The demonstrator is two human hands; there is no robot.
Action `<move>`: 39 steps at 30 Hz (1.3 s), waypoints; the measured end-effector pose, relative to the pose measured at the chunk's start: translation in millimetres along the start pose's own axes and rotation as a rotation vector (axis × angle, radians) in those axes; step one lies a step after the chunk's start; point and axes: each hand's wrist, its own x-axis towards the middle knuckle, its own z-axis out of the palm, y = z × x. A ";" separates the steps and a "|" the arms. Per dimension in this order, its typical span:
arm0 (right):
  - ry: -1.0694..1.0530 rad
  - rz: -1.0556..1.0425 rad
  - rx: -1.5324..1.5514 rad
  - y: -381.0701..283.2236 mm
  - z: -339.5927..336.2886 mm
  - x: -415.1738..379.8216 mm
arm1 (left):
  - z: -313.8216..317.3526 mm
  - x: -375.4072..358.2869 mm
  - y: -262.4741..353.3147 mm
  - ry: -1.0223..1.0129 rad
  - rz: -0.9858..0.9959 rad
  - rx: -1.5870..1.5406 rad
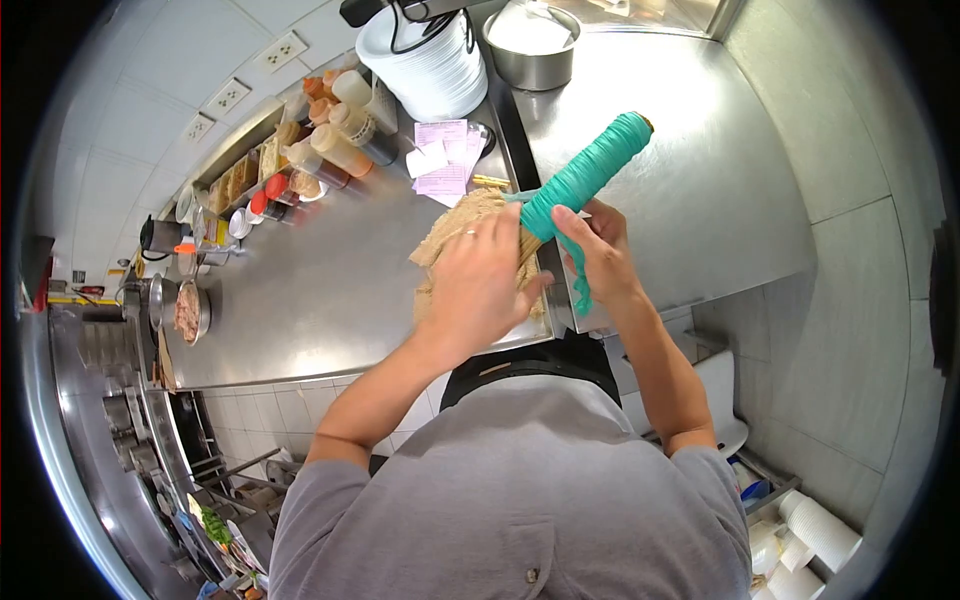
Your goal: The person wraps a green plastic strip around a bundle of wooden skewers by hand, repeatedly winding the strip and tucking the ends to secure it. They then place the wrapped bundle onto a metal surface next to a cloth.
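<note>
A stick-like bundle point(590, 170) wrapped in teal strip lies slanted across the seam between two steel counters. Bare straw-coloured sticks show at its lower end, close to my left hand. My left hand point(478, 285), slightly blurred, closes over a tan, rough-textured cloth point(447, 232) around that end. Its thumb sticks out to the right, and the palm side is hidden. My right hand point(607, 255) grips the wrapped bundle from the right, thumb on top, with some fingers hidden underneath. A loose teal tail point(581, 292) hangs below it.
Stacked white plates point(425, 75) and a metal pot point(531, 52) stand at the back. Pink paper slips point(446, 160) lie beyond the cloth. Sauce bottles point(340, 150) line the wall. A bowl of meat point(188, 310) sits at the left counter end.
</note>
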 end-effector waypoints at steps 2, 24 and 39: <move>0.006 -0.073 -0.054 2.3 8.1 2.7 | 21.4 12.4 -9.4 -0.168 -0.211 -0.059; -0.148 -0.265 -0.398 -18.6 -10.9 -5.1 | -0.3 10.8 -30.5 -0.542 -0.630 -1.435; -0.294 -0.229 -0.066 -19.6 -5.9 -53.6 | -47.1 -9.4 5.8 -0.819 -0.847 -1.835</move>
